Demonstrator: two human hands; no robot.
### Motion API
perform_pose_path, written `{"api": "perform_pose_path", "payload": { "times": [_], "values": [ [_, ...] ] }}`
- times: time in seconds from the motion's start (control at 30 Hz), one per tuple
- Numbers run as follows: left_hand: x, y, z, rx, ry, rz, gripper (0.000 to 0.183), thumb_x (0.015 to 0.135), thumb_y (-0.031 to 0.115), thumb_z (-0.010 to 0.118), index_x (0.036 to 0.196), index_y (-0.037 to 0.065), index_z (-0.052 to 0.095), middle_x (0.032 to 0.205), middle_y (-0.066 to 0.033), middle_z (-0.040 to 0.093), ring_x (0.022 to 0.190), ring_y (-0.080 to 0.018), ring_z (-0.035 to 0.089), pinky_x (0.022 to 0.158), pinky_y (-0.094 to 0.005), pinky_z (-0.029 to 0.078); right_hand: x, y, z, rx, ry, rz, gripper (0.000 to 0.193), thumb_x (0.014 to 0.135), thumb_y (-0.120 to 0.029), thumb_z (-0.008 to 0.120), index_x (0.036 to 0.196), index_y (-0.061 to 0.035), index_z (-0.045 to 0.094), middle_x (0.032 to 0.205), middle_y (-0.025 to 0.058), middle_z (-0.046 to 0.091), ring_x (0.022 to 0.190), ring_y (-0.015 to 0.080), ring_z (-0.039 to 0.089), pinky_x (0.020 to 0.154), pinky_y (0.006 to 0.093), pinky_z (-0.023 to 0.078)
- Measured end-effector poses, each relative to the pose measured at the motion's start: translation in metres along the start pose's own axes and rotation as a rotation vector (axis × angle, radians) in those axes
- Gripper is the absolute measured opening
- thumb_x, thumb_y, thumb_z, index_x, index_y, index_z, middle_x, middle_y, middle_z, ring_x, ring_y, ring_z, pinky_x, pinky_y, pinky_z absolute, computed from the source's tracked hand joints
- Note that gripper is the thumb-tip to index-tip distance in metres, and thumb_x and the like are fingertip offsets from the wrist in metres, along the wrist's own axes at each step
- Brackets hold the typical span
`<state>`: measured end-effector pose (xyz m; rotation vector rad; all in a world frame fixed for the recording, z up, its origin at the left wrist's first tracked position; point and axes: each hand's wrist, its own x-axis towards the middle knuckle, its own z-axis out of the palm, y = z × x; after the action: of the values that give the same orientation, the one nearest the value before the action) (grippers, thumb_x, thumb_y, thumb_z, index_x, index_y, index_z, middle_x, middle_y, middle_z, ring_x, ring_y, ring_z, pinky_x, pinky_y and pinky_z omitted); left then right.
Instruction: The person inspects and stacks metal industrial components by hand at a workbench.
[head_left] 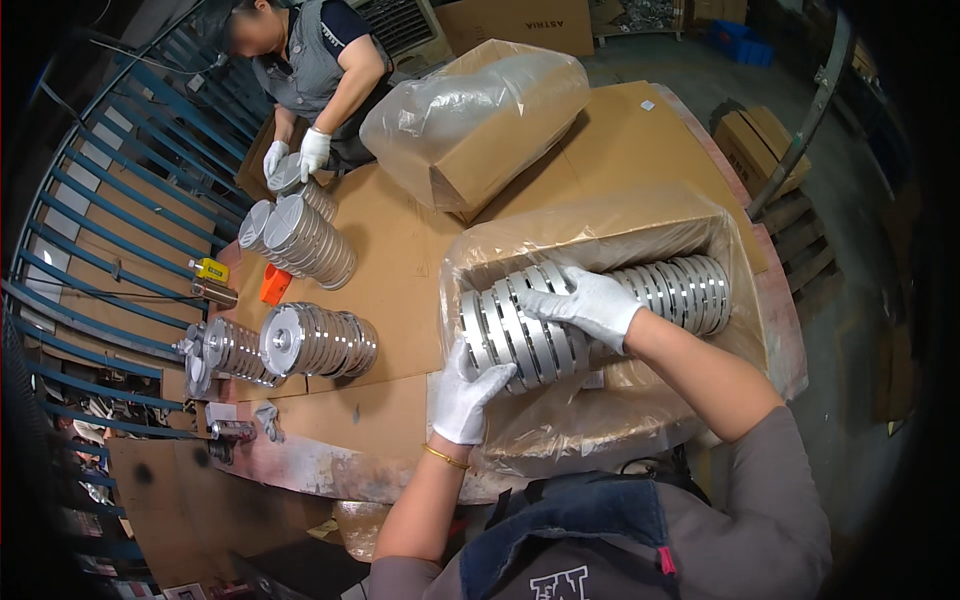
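Observation:
A row of round silver metal discs (497, 335) lies in or over a box lined with clear plastic (600, 228). My left hand (468, 396), in a white glove, cups the near left end of the row, its thumb along the front and its other fingers partly hidden. Across the top of the same row lies my gloved right hand (585, 306), gripping it from above. Beside it, a second row of discs (690, 293) fills the right part of the box.
Several stacks of metal discs (320, 340) stand on the cardboard-covered table (390, 245) to the left. An orange object (275, 285) sits among them. Beyond is another plastic-lined box (490, 130). A co-worker's gloved hands (300, 155) touch discs at the far left.

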<state>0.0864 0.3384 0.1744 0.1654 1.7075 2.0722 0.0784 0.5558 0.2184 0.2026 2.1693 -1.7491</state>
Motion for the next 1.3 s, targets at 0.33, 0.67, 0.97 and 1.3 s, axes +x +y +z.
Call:
{"api": "perform_pose_path", "payload": {
  "times": [0.33,0.67,0.97,1.3],
  "values": [
    [0.021,-0.003,-0.002,-0.005,0.063,-0.048,0.053,0.085,0.007,0.058,0.134,0.000,0.037,0.119,-0.0085,0.055,0.105,-0.0134,0.053,0.091,-0.0269,0.042,0.028,0.024,0.006,-0.066,0.100,0.115,0.101,0.071,-0.065,0.061,0.133,0.0106,0.036,0.129,0.0251,0.049,0.120,0.0307,0.048,0.100,0.0318,0.037],
    [0.017,0.045,-0.014,0.915,0.200,0.124,0.053,0.083,0.023,0.064,0.127,-0.003,0.047,0.122,-0.0214,0.054,0.113,-0.0293,0.054,0.097,-0.0368,0.041,-0.031,0.022,-0.005,-0.096,0.338,-0.268,0.059,0.084,-0.033,0.062,0.127,0.0028,0.047,0.128,0.0220,0.050,0.120,0.0278,0.049,0.100,0.0331,0.039],
    [0.034,-0.015,-0.002,1.731,-0.150,0.450,0.054,0.082,0.023,0.060,0.128,0.001,0.045,0.130,-0.0193,0.046,0.122,-0.0347,0.043,0.103,-0.0409,0.034,-0.002,0.078,0.050,-1.080,0.013,-0.446,0.081,0.066,-0.041,0.074,0.128,-0.0008,0.041,0.135,0.0212,0.036,0.132,0.0389,0.026,0.108,0.0505,0.022],
    [0.044,0.004,-0.017,1.509,-0.053,0.482,0.046,0.078,0.020,0.065,0.121,0.007,0.055,0.122,-0.0158,0.055,0.116,-0.0363,0.049,0.099,-0.0420,0.038,0.076,0.107,0.092,-1.393,0.367,-0.517,0.093,0.058,-0.052,0.073,0.130,-0.0017,0.042,0.122,0.0249,0.042,0.120,0.0398,0.035,0.108,0.0512,0.019]
  ]
}}
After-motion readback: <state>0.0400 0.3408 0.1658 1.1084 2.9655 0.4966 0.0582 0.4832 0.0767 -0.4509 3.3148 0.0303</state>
